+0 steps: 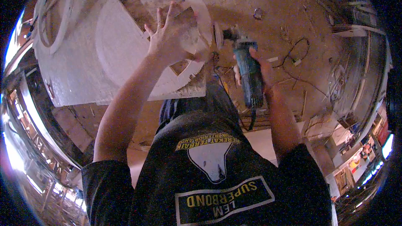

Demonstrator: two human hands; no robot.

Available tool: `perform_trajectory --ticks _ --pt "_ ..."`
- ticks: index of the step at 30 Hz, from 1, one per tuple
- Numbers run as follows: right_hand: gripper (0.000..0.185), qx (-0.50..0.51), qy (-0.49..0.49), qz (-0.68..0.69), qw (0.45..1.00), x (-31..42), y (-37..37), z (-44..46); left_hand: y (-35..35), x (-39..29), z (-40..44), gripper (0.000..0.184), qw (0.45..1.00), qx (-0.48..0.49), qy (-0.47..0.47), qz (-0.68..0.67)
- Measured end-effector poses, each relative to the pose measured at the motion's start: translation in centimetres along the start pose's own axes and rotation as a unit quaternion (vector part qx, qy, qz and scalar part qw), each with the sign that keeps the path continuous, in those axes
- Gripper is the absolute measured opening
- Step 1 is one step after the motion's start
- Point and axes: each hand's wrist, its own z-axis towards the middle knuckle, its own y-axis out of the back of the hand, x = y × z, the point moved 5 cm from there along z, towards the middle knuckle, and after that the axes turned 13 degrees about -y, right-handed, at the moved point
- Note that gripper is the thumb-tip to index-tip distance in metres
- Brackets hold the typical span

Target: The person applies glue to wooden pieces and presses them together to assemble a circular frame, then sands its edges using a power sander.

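Note:
My left hand [166, 42] lies with its fingers spread on a pale round disc [111, 44], over its cut-out opening. The disc rests on a light board [69, 75]. To the right, my right hand [261, 69] is wrapped round the body of a teal and black angle grinder [248, 69]. The grinder's round wheel [218, 36] stands on edge close beside the disc's right rim; whether they touch I cannot tell. Part of my right hand is hidden behind the tool.
A pale oval ring [54, 12] is at the upper left. On the dusty floor to the right lies a thin dark cable [289, 54], with a small round object [258, 14] above it. Scraps [337, 79] lie farther right.

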Motion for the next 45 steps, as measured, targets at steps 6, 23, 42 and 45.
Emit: perform_trajectory --ticks 6,23,42,45 --pt "0.065 -0.053 -0.060 -0.059 0.995 8.4 -1.2 0.8 1.0 0.1 0.0 0.134 1.000 0.025 -0.016 0.005" --pt "0.061 -0.084 -0.064 -0.068 0.992 5.3 -1.5 0.5 0.4 0.1 0.1 0.126 0.998 0.055 0.005 0.016" --pt "0.069 -0.055 0.068 0.025 0.996 -4.0 -2.2 0.0 0.0 0.2 0.3 0.129 0.998 0.036 -0.032 0.028" --pt "0.069 -0.057 0.065 0.056 0.995 -5.3 -2.5 0.0 0.4 -0.3 0.1 0.132 0.997 0.046 -0.037 0.040"
